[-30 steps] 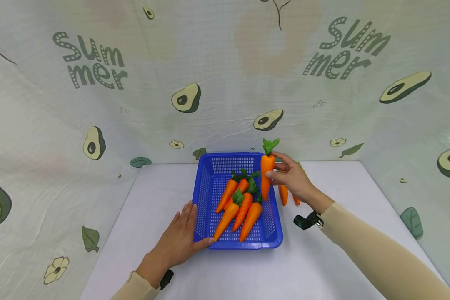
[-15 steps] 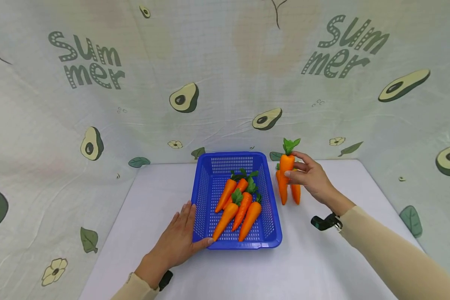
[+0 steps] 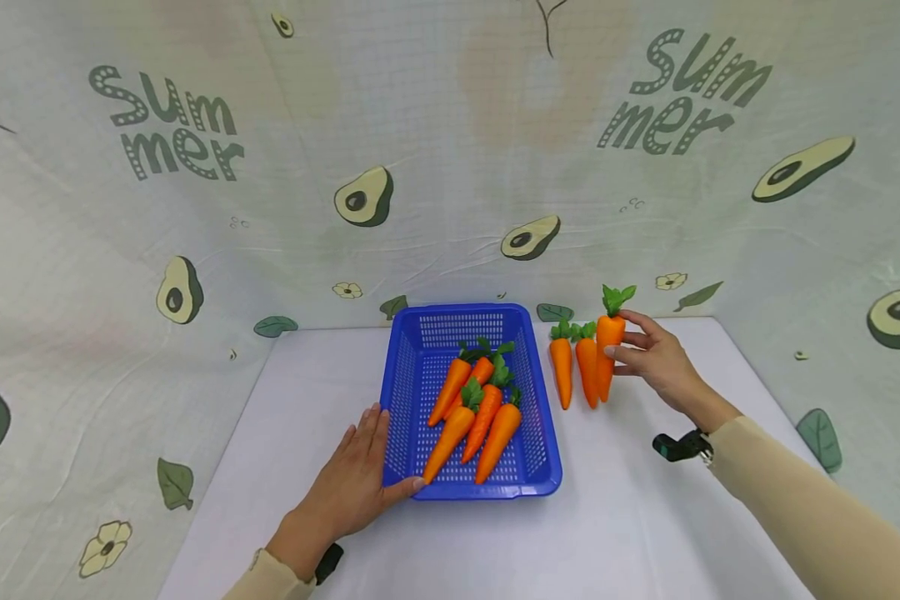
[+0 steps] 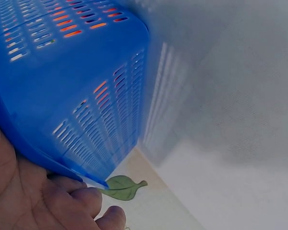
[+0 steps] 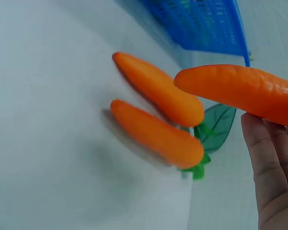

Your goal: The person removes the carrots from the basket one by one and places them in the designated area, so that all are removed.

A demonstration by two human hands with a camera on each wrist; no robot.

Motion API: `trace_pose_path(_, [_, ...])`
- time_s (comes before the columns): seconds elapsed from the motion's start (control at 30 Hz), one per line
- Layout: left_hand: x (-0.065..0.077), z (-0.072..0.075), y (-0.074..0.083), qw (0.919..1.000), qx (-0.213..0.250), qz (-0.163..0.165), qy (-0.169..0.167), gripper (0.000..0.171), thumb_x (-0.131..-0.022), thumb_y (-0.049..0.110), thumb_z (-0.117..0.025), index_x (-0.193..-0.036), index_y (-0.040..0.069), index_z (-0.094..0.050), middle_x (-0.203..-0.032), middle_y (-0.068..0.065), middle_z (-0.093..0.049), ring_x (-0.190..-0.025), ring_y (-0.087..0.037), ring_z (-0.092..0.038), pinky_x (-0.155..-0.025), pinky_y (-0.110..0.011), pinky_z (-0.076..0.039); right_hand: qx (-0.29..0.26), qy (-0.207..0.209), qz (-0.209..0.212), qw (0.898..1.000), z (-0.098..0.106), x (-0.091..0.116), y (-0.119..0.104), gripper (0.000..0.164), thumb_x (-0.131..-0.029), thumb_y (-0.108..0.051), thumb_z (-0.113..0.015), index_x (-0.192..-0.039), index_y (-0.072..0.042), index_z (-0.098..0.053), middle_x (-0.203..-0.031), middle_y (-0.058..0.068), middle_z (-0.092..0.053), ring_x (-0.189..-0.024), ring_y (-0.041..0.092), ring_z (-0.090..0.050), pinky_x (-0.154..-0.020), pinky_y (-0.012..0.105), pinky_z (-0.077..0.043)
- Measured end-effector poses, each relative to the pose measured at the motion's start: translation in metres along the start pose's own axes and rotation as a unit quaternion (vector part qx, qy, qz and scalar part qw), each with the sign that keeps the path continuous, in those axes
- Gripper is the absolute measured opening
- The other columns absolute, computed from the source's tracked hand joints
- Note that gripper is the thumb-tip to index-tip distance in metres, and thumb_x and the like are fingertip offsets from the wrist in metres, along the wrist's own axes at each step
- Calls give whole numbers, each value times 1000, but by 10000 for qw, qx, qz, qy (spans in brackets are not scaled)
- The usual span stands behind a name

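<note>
A carrot (image 3: 609,357) with green leaves is pinched in my right hand (image 3: 658,364), upright above the table. In the right wrist view this carrot (image 5: 245,91) is off the surface. Two more carrots lie side by side on the table, the left one (image 3: 562,371) near the basket and the other (image 3: 587,371) just left of the held one. My left hand (image 3: 356,481) rests on the left rim of the blue basket (image 3: 549,433), fingers straight and thumb at the front corner. Several carrots (image 3: 500,442) lie inside the basket.
The white table (image 3: 615,517) runs back to a hanging cloth (image 3: 435,167) printed with avocados and leaves. The cloth also hangs along both sides. A black wrist strap (image 3: 678,446) sits on the right wrist.
My right hand has carried the carrot from over the basket's right rim rightward, past the two carrots on the table. The left hand stays on the basket.
</note>
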State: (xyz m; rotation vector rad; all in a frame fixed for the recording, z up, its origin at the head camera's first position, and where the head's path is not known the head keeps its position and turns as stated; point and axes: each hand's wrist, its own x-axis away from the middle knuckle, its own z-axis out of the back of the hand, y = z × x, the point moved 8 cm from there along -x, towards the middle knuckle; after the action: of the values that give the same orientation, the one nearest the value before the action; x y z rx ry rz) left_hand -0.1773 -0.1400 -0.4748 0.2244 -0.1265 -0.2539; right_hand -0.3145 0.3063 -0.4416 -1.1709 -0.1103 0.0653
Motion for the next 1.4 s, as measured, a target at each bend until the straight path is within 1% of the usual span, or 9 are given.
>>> trace_pose_path(0.07, [0, 0, -1, 10000, -9, 13, -10, 115, -92, 76, -60, -168, 0, -18, -176, -21, -14, -163, -39, -18, -129, -60, -21, 13, 32, -35, 10000, 4, -2, 6, 85, -104, -31, -71, -170, -17, -19, -155, 31, -50, -112, 19, -71, -91, 44, -63])
trace_pose_path(0.2, [1, -1, -2, 10000, -57, 40, -45, 115, -92, 77, -59, -168, 1, -17, -176, -21, -14, -163, -38, -17, -130, -59, -21, 57, 61, -201, 9998, 9, -5, 17, 86, -104, -30, -71, -170, -15, -18, -155, 33, -47, -112, 22, -72, -92, 47, -62])
trace_pose_path(0.33, [1, -2, -3, 9999, -62, 56, -70, 115, -92, 77, -59, -168, 1, -17, -176, -20, -13, -163, -38, -17, -130, -59, -20, 60, 80, -347, 9993, 13, -8, 28, 84, -104, -26, -70, -169, -13, -18, -155, 36, -47, -108, 19, -71, -93, 50, -62])
trace_pose_path(0.47, [1, -3, -3, 9999, -75, 64, -72, 117, -91, 79, -57, -168, 1, -17, -176, -20, -13, -163, -38, -17, -130, -59, -20, 67, 52, -468, 9989, 16, -13, 41, 82, -105, -22, -67, -169, -11, -17, -154, 37, -45, -111, 26, -70, -95, 53, -60])
trace_pose_path(0.53, [1, -3, -3, 9999, -88, 66, -84, 118, -91, 82, -54, -168, 1, -16, -177, -20, -13, -163, -38, -17, -130, -59, -20, 95, 17, -568, 9983, 16, -15, 47, 81, -106, -22, -66, -169, -11, -16, -155, 38, -44, -113, 30, -70, -96, 53, -59])
trace_pose_path(0.67, [1, -2, -3, 9999, -63, 52, -80, 119, -90, 83, -53, -168, 1, -17, -176, -20, -13, -163, -38, -17, -130, -59, -20, 108, -76, -772, 9969, 16, -21, 61, 81, -107, -23, -65, -170, -10, -16, -155, 38, -43, -114, 34, -68, -98, 54, -58])
trace_pose_path(0.97, [0, -3, -2, 9999, 32, 60, -78, 116, -92, 77, -59, -168, 1, -15, -177, -20, -12, -163, -38, -16, -130, -59, -19, 131, -238, -1210, 9923, 14, -32, 81, 81, -107, -26, -64, -170, -9, -14, -156, 37, -41, -118, 35, -67, -97, 52, -60])
trace_pose_path(1.3, [0, -2, 0, 9999, 72, 0, -95, 116, -93, 77, -58, -168, 0, -15, -177, -20, -11, -163, -38, -18, -130, -58, -20, 152, -431, -1469, 9881, 10, -37, 92, 84, -107, -26, -65, -170, -8, -13, -157, 37, -39, -112, 27, -68, -94, 48, -62])
trace_pose_path(1.4, [1, -2, 0, 9999, 73, 2, -97, 115, -93, 76, -59, -168, 1, -15, -177, -20, -11, -163, -38, -18, -130, -58, -20, 187, -474, -1560, 9864, 9, -39, 96, 84, -107, -27, -64, -169, -5, -13, -154, 34, -44, -110, 25, -68, -93, 47, -63])
